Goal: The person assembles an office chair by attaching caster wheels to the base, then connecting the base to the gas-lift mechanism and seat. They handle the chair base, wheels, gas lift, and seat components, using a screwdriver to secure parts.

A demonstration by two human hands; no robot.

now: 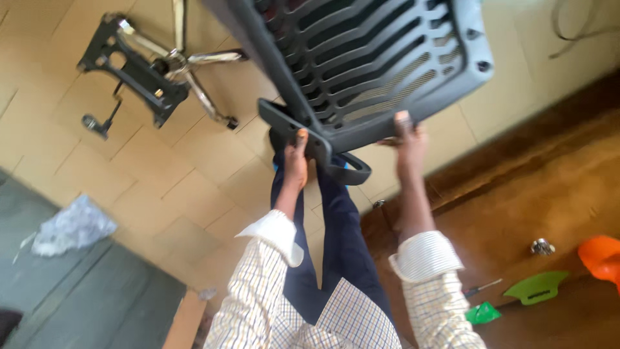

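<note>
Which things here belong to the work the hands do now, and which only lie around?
In hand:
- grey slotted plastic chair back, held by left hand and right hand
- chrome star-shaped chair base with black plate

Lying about:
- crumpled clear plastic bag
- green plastic piece
- orange plastic object
- thin screwdriver

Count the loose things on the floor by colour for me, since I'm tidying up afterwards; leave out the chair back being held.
Green: 2, a flat plastic piece and a small bag
Orange: 1, a plastic piece
Black and chrome: 1, a chair base
White: 1, crumpled plastic
Silver: 1, a small metal part
Total: 6
</note>
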